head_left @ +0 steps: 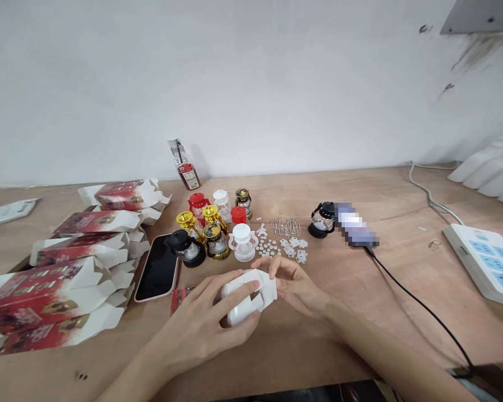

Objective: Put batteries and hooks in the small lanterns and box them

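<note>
Near the front of the table, my left hand (pixel 212 312) is wrapped round a white piece with flap-like folds (pixel 238 310); its kind is not clear. My right hand (pixel 295 285) pinches the folded right end of it between thumb and fingers. A red printed piece (pixel 179 297) shows beside my left hand, partly hidden by it. Just beyond my hands stand several miniature lanterns, among them a white lantern (pixel 243 244), a black lantern (pixel 186 248) and a gold lantern (pixel 188 223). To their right lie small round button cells (pixel 270 247), white plastic bits (pixel 294 248) and bent metal wires (pixel 287 225).
Several red-and-white cartons (pixel 62 285) with open flaps are piled at the left. A phone (pixel 157 268) lies beside them. One black lantern (pixel 322 219) stands by a blurred device (pixel 355 225) with a black cable (pixel 419 304). A power strip (pixel 484 262) is at right; a bottle (pixel 186 167) stands by the wall.
</note>
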Demonstrator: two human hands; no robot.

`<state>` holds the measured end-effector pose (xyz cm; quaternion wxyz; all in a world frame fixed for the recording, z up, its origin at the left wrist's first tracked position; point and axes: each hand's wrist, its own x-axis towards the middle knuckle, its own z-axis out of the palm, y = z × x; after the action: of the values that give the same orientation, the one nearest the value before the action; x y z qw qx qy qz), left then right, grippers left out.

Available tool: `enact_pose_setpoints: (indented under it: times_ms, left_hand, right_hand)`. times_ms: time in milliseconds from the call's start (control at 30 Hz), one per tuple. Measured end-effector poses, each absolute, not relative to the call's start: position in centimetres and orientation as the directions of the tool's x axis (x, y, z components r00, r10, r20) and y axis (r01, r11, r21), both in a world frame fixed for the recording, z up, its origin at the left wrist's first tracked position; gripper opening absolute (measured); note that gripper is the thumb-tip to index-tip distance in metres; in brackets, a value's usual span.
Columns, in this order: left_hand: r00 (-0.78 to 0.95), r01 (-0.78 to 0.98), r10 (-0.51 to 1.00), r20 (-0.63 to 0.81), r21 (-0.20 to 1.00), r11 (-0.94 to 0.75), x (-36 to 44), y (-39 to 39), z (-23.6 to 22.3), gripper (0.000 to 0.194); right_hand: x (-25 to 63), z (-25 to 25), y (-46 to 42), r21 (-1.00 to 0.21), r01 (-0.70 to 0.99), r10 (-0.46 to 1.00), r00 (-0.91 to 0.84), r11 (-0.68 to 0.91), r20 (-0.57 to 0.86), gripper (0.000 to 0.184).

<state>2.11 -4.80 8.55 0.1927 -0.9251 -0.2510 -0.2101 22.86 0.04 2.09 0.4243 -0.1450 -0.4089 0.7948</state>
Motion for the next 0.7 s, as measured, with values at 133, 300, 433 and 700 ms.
enact_pose_setpoints:
  times_ms: [133,300,433,700]
  left_hand:
    - [0.817,0.518,0.384,0.430,-0.255,-0.816,1.7,-4.4,8.3,0.026]
    - [0.842,0.489,0.377,0.387,-0.248,-0.836,1.3,-3.8,8.0,0.026]
    - [0.842,0.481,0.356,0.406,-0.264,-0.836,1.1,-3.7,8.1,0.024]
    - [0.799,0.514,0.324,0.506,-0.297,-0.805,1.4,-3.7,8.1,0.014]
  right_hand:
    - [22.8,2.1,0.1,-0.799,-0.533,0.807,-0.581,-0.277,0.108,0.023]
    - [22.7,2.2,0.2,-0.836,-0.497,0.801,-0.586,-0.234,0.124,0.025]
    - [22.7,2.0,0.1,-0.831,-0.511,0.806,-0.576,-0.222,0.139,0.024]
    - [22.8,2.2,0.1,-0.834,-0.513,0.801,-0.577,-0.202,0.161,0.021]
